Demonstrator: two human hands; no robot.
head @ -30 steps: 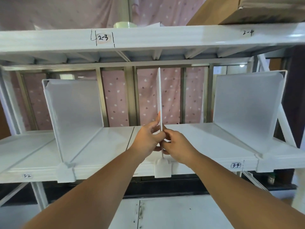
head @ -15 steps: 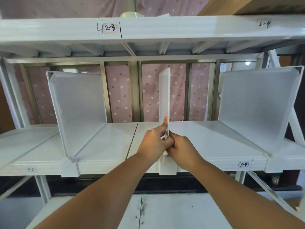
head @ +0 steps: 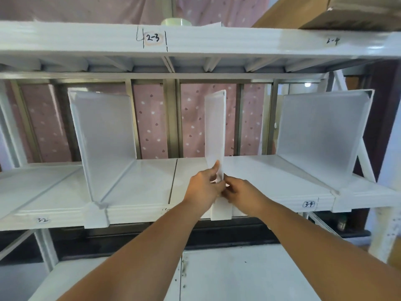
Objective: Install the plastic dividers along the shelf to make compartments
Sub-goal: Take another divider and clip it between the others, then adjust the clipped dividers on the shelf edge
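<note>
— The translucent white plastic divider (head: 214,131) at the middle: where is it seen?

— It is stood upright on the white metal shelf (head: 271,181), its front clip hooked over the shelf's front lip. It is gripped low at its front edge by both hands. The left hand (head: 204,187) is curled round it from the left, thumb laid up along the panel; the right hand (head: 240,192) is pinched against it from the right.

— And the others?

— A second white plastic divider (head: 104,140) is set upright to the left, a third white plastic divider (head: 321,133) to the right, well apart from the middle one.

— What is noted of the surface and room?

— The shelf is made of glossy white panels with a seam just left of the hands. Handwritten labels are seen on its front lip: "3-2" at the left, "3-4" (head: 308,204) at the right. The white upper shelf (head: 238,40) is marked "2-3" and "2-4"; a brown cardboard box (head: 325,11) is rested on it at the right. A pink spotted curtain (head: 152,131) is hung behind the grey metal uprights. A lower white shelf surface (head: 238,274) is seen beneath the arms.
</note>
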